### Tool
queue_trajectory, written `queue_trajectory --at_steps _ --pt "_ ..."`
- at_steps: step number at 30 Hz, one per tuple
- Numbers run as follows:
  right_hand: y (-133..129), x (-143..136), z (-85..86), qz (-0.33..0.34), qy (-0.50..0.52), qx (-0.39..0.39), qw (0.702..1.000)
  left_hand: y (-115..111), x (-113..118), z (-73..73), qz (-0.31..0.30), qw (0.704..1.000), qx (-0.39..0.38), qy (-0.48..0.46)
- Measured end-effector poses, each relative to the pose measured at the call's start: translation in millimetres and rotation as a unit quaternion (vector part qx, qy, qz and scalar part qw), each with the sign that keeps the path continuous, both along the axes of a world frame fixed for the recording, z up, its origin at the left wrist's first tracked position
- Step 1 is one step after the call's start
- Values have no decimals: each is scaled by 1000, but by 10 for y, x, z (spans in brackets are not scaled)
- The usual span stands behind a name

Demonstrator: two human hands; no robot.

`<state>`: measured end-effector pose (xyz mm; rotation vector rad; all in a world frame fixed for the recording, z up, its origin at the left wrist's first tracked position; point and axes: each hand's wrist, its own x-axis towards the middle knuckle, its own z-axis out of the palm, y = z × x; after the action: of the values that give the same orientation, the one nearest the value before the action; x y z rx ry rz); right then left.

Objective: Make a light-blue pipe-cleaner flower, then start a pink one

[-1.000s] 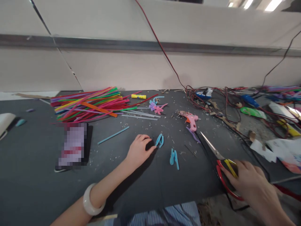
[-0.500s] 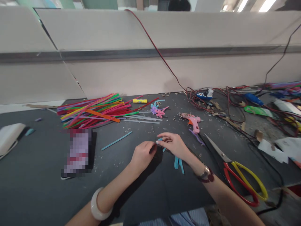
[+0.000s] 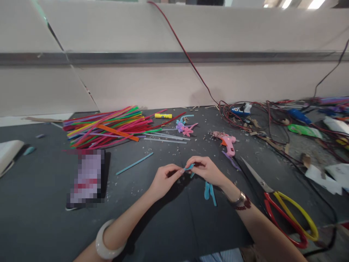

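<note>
A short, bent piece of light-blue pipe cleaner [image 3: 188,167] is pinched between my two hands above the dark tabletop. My left hand [image 3: 165,180] has its thumb and forefinger closed at the left end. From the other side, the fingers of my right hand [image 3: 208,171] grip the piece and partly cover it. More blue pipe cleaner pieces [image 3: 209,193], one looped, lie just below my right hand. A straight blue pipe cleaner [image 3: 135,163] lies left of my hands. Beyond them are a purple flower [image 3: 180,126] and a pink flower [image 3: 187,131].
A colourful pipe cleaner bundle [image 3: 109,127] and a yellow glue stick [image 3: 163,116] lie by the back wall. A pink glue gun [image 3: 227,142] and large scissors [image 3: 272,191] are to the right, near tangled cables. A blurred purple item [image 3: 88,174] lies left.
My fingertips have shifted slightly, and the left hand's pinch is straighter. More of the blue piece now shows between my hands. The camera view has tilted down a little.
</note>
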<state>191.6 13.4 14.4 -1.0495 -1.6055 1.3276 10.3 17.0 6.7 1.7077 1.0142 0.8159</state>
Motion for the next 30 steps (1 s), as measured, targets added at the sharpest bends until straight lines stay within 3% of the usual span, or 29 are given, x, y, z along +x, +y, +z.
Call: queue_trajectory --at_steps 6,11,19,24,30 --pt "-10 -27 10 1 -16 50 999 -12 22 -87 -52 968 -228 -90" --pt "-31 -45 25 2 23 -25 999 14 13 -113 -33 958 -258 -123" --pt "30 -64 -128 -12 41 -91 995 3 25 -98 -23 978 -186 -93" --pt "28 -81 -168 -15 80 -145 986 -41 17 -65 -35 999 -28 -3" --pt "2 -91 -175 -5 110 -195 975 -45 -21 -20 -55 985 155 43"
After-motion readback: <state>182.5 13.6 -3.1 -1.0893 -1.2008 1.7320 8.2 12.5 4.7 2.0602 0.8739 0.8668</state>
